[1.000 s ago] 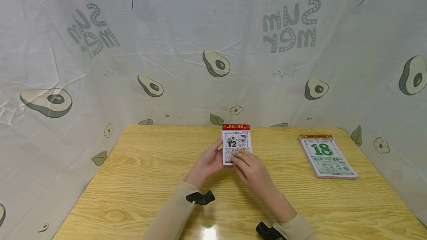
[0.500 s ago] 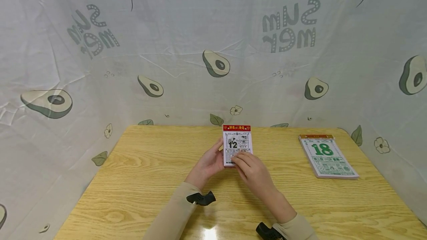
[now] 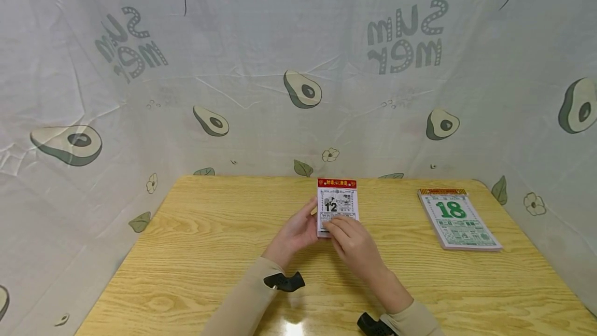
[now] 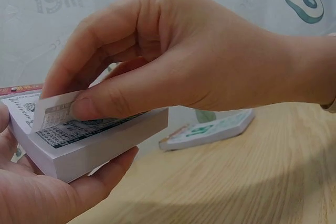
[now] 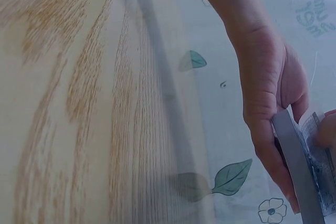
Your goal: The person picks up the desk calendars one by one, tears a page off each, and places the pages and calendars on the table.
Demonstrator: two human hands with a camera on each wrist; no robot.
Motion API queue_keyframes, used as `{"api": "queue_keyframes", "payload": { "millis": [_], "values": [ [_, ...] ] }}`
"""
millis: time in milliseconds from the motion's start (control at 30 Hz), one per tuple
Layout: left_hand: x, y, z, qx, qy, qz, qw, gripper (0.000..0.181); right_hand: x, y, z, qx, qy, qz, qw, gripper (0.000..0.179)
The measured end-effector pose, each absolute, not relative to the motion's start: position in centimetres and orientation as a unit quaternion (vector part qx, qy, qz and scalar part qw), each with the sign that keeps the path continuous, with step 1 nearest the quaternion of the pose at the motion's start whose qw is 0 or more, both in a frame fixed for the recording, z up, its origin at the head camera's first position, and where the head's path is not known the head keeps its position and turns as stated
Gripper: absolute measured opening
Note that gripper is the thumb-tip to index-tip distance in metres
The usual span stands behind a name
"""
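Observation:
My left hand (image 3: 295, 233) holds a thick tear-off calendar (image 3: 339, 198) from below and along its left side, above the table. The calendar has a red header strip and a black 12 on its top page. My right hand (image 3: 358, 247) is over its lower right part. In the left wrist view, the thumb and fingers of that hand pinch a lifted corner of the top page (image 4: 52, 109), curled up from the block. The right wrist view shows the left hand's fingers (image 5: 270, 150) spread under the block's edge.
On the right side of the wooden table (image 3: 210, 222) lies a second, larger tear-off calendar (image 3: 459, 222) with a green 18. A white cloth (image 3: 261, 40) printed with avocados hangs behind the table and at both sides.
The calendar and my left hand have shifted slightly to the right and toward me. My right hand stays nearly in place at the page's lower part.

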State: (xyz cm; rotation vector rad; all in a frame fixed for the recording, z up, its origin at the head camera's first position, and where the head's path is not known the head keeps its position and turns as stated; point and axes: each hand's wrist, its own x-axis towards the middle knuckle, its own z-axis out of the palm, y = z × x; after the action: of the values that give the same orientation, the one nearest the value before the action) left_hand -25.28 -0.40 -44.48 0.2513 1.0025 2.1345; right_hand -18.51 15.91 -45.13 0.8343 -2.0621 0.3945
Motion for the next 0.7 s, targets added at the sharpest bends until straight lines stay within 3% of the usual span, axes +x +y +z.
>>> {"api": "queue_keyframes", "payload": {
  "millis": [467, 700],
  "values": [
    [-25.04, -0.07, -44.68, 0.114, 0.391, 0.827, 0.387, 0.05, -18.42, 15.88, -44.91, 0.324, -0.821, 0.177, 0.436, 0.015],
    [-25.01, -0.12, -44.63, 0.109, 0.385, 0.829, 0.39, 0.053, -18.2, 15.87, -44.6, 0.312, -0.822, 0.208, 0.429, 0.022]
  ]
}}
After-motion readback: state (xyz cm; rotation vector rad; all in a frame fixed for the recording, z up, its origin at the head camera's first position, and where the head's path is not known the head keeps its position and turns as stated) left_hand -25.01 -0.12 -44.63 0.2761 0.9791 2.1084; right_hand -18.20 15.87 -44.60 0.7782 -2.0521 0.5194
